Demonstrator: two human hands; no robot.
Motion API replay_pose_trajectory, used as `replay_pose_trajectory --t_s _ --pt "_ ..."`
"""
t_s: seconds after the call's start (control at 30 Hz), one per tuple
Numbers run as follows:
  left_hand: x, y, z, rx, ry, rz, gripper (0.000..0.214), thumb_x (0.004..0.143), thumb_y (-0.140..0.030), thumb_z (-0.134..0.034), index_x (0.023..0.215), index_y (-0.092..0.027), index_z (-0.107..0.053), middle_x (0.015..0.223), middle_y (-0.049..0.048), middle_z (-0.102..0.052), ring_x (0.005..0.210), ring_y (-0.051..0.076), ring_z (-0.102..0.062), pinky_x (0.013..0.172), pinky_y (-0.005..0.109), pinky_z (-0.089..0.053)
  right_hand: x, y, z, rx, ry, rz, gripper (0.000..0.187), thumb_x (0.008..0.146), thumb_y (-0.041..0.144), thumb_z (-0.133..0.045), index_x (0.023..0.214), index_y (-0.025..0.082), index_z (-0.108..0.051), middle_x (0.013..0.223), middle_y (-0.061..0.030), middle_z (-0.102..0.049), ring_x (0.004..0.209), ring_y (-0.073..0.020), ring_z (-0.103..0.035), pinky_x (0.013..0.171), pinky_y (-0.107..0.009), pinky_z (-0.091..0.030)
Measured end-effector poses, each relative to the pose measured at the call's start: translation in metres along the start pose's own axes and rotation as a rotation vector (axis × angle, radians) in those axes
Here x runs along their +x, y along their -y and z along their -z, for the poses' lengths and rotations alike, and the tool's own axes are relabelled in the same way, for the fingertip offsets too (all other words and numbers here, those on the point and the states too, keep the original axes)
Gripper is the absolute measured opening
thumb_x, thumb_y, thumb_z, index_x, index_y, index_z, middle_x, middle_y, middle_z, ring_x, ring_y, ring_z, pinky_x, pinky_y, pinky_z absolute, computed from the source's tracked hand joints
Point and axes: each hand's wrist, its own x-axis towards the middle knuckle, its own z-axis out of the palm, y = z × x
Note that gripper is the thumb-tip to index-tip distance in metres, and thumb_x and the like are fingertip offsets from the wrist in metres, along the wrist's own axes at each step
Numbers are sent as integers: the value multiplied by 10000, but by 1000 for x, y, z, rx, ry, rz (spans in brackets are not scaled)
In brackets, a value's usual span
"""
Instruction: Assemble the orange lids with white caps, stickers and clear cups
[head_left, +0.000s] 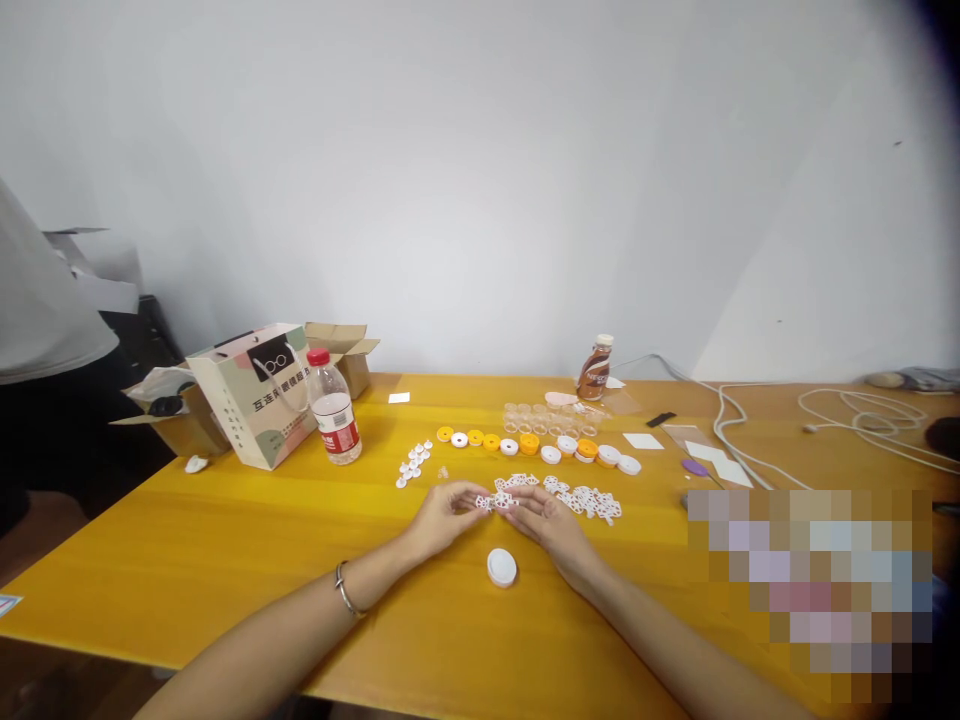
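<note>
My left hand pinches a small white openwork plastic piece between thumb and fingers. Close beside it, my right hand grips a similar white cut-out piece; I cannot tell whether the two pieces are joined. Below the hands lies a round white lid on the table. A heap of white cut-out pieces spreads just behind and to the right of my right hand. Beyond the hands runs a row of white and orange round caps. Small white knob-like parts sit to the left.
Clear plastic cups stand behind the caps, near a brown drink bottle. At left are a water bottle, a paper bag and cardboard boxes. White cables lie at right. A person stands at far left.
</note>
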Motion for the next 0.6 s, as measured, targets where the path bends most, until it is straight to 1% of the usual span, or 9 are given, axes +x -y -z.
replay_pose_trajectory --t_s 0.07,0.13,0.23,0.33,0.47,0.6 --pt "-1 -3 0 43 2 -26 255 718 -285 -614 920 -130 -625 878 76 -667 773 155 -618 743 259 -487 0 0 0 -2 10 1 303 560 276 -736 825 196 -612 812 -24 -673 833 -173 -629 840 -322 -458" --pt "-3 -9 0 95 -25 -70 236 731 -290 -604 915 -146 -631 867 62 -665 770 151 -611 738 257 -485 0 0 1 -15 26 -1 300 567 280 -732 831 199 -614 817 -25 -670 846 -180 -623 842 -332 -457" --pt "-6 -19 0 184 -53 -180 209 753 -282 -586 923 -172 -638 854 47 -648 774 147 -587 743 262 -467 -1 0 0 2 54 -13 286 573 262 -735 825 209 -611 817 -18 -665 843 -175 -621 850 -342 -453" --pt "-9 -27 -1 213 -40 -273 206 767 -271 -575 943 -186 -642 864 53 -619 819 153 -563 774 274 -444 -3 1 -3 35 78 -37 279 577 246 -738 819 210 -603 805 -10 -660 822 -157 -622 844 -330 -454" --pt "-8 -27 -1 218 -36 -288 224 767 -275 -579 968 -196 -638 915 63 -585 880 160 -539 815 287 -424 -8 2 -8 64 104 -50 294 576 249 -743 826 202 -597 779 -7 -654 802 -154 -624 821 -316 -464" --pt "-5 -23 0 236 -41 -270 219 750 -289 -599 944 -199 -646 902 60 -585 866 159 -538 796 281 -425 -10 2 -10 105 106 -59 282 590 219 -736 829 214 -589 812 3 -649 818 -135 -617 813 -278 -463"
